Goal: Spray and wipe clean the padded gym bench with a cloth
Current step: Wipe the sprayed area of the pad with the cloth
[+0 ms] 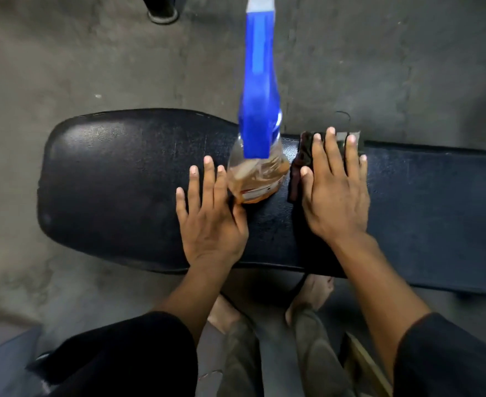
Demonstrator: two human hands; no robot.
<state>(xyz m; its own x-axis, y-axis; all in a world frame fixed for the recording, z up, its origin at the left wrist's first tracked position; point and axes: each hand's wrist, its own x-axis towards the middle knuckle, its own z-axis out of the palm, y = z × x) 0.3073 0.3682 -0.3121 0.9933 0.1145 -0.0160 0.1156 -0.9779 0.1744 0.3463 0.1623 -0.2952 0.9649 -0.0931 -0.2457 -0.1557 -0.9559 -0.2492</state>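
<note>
left hand (211, 222): lying flat, fingers spread, thumb touching the spray bottle (257, 156)
right hand (335, 193): pressing flat, fingers straight, on the dark cloth (303, 159)
bottle: standing on the counter (115, 179) between both hands

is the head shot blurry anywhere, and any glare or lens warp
Head view: the spray bottle is smeared, most along its blue top, and looms large and stretched toward the lens; the left hand and right hand are only slightly soft; a dull sheen lies on the rounded left end of the bench; the bench's long edges bow from the wide angle.
</note>
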